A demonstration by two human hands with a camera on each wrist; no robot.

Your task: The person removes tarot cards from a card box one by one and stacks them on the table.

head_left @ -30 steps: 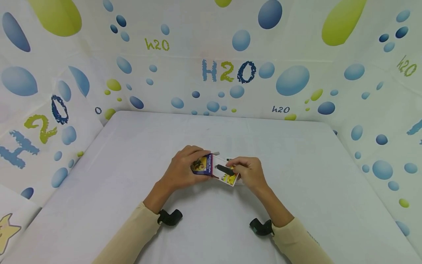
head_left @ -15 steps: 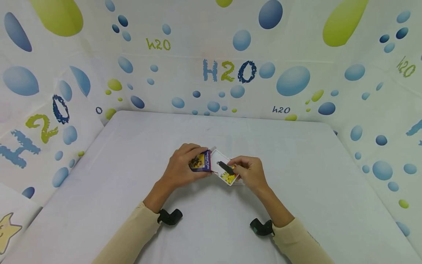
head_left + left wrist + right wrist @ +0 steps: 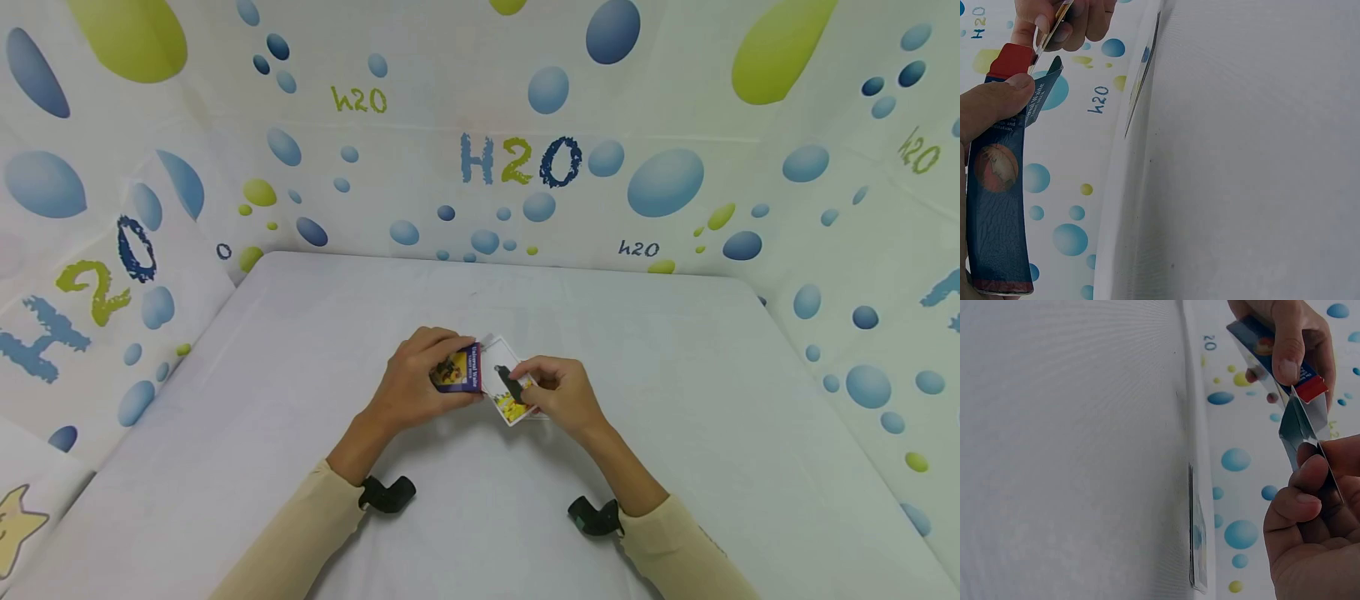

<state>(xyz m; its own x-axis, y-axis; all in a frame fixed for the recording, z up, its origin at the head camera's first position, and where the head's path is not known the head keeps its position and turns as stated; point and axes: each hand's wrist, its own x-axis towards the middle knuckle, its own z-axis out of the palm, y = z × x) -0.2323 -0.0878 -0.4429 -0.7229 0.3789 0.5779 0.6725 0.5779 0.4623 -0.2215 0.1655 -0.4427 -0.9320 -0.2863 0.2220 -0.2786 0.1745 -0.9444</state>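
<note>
In the head view my left hand (image 3: 420, 375) holds a small dark-blue card box (image 3: 456, 369) lettered "Universal Waite". The box's open end, with a red part (image 3: 1013, 59) in the left wrist view, faces my right hand (image 3: 566, 396). My right hand pinches a white-bordered card (image 3: 495, 354) with yellow at its lower end, just at the box's mouth. A dark elongated shape (image 3: 504, 379) shows on the card; I cannot tell whether it is printed. The right wrist view shows the card (image 3: 1313, 440) edge-on between thumb and fingers. Whether several cards are pinched together is unclear.
Under the right hand a thin stack of cards (image 3: 1196, 531) lies flat on the white tabletop (image 3: 480, 517). A white backdrop (image 3: 420, 167) with blue and green drops stands behind the table and along both sides. A black curved mount (image 3: 386, 493) is strapped to each wrist.
The card in my right hand has turned clockwise, its lower end swinging left. The left hand and box rose slightly, then stayed nearly still.
</note>
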